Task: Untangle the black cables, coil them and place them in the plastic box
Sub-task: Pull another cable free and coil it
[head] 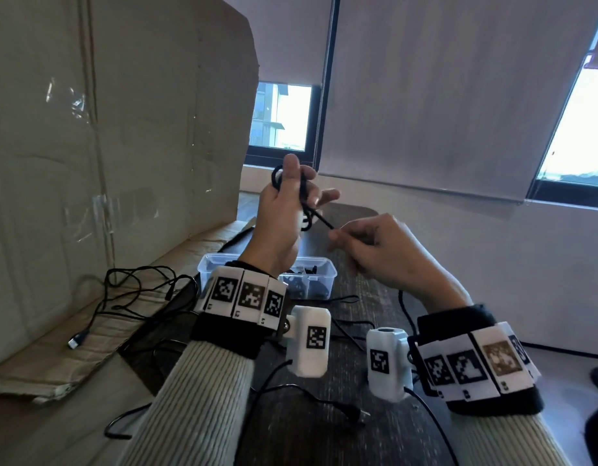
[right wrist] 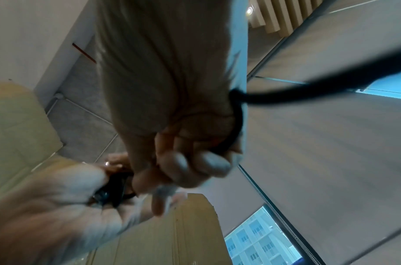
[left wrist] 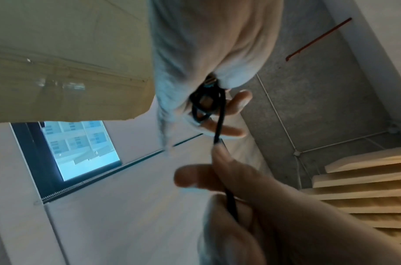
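Left hand [head: 280, 210] grips coiled black cable [head: 306, 210] above plastic box [head: 319, 275]; right hand [head: 383, 252] pinches its free end taut.

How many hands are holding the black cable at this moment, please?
2. The left hand grips the coiled part of the black cable, held up in the air; the right hand pinches the straight stretch running out from that coil.

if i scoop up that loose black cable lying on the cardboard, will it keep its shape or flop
The loose black cable will probably flop: it is thin and sprawls in slack, uneven loops. Its USB plug would likely dangle. Overlapping loops may snag together.
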`<move>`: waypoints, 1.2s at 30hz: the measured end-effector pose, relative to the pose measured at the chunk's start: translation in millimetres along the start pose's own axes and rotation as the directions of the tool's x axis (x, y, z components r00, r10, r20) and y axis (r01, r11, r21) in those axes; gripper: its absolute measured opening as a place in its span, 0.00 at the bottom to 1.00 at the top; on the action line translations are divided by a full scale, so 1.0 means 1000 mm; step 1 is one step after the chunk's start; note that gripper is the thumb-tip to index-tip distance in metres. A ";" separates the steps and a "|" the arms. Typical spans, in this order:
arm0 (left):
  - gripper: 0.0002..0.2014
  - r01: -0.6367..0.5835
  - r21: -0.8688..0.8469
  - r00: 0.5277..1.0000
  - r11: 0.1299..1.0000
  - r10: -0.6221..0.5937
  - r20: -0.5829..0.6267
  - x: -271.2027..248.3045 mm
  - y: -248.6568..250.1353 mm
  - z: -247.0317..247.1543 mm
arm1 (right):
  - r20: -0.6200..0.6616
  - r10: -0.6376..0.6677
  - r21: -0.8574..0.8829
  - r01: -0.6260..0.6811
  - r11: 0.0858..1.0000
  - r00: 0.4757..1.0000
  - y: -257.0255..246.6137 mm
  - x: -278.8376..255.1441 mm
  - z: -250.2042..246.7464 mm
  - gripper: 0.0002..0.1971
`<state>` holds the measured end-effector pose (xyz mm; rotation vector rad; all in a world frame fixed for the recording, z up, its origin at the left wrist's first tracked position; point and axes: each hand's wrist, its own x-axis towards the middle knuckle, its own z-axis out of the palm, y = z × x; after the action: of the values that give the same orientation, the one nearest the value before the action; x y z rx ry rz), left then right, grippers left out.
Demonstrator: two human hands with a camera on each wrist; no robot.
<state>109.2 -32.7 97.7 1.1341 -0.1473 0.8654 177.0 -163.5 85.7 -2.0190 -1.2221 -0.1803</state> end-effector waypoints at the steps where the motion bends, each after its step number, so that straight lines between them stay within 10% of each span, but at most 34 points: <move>1: 0.20 0.009 -0.062 1.000 0.998 -0.010 -0.012 0.001 0.001 -0.003 | 0.069 0.005 -0.007 -0.004 1.000 0.998 0.001 -0.001 -0.001 0.17; 5: 0.18 -0.024 -0.135 0.993 0.991 0.009 -0.114 0.009 0.006 -0.020 | 0.172 0.024 0.138 -0.049 0.989 0.985 0.003 -0.008 -0.014 0.11; 11: 0.18 -0.098 0.290 0.995 0.952 0.100 0.007 0.004 -0.004 -0.018 | 0.044 0.122 0.488 -0.128 0.863 0.992 0.004 -0.013 -0.036 0.03; 21: 0.24 -0.264 0.855 0.933 0.447 -0.106 0.343 -0.003 -0.024 -0.008 | -0.230 -0.075 0.336 0.152 0.929 0.970 -0.004 -0.017 -0.046 0.08; 26: 0.31 -0.115 0.739 0.892 0.663 -0.258 0.371 -0.008 -0.025 -0.003 | -0.343 -0.084 0.317 0.200 0.927 0.936 0.000 -0.012 -0.041 0.11; 32: 0.18 -0.282 0.797 0.822 0.534 -0.295 0.488 -0.007 -0.031 -0.002 | -0.384 -0.024 0.338 0.164 0.927 0.923 0.010 -0.012 -0.044 0.09; 36: 0.19 -0.200 0.725 0.834 0.659 -0.273 0.479 -0.007 -0.034 -0.005 | -0.398 0.071 0.412 0.109 0.905 0.914 0.015 -0.014 -0.049 0.10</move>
<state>125.4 -37.4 66.9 2.1874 -0.2511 0.5137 193.8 -209.4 105.8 -1.4919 -0.9185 -0.2974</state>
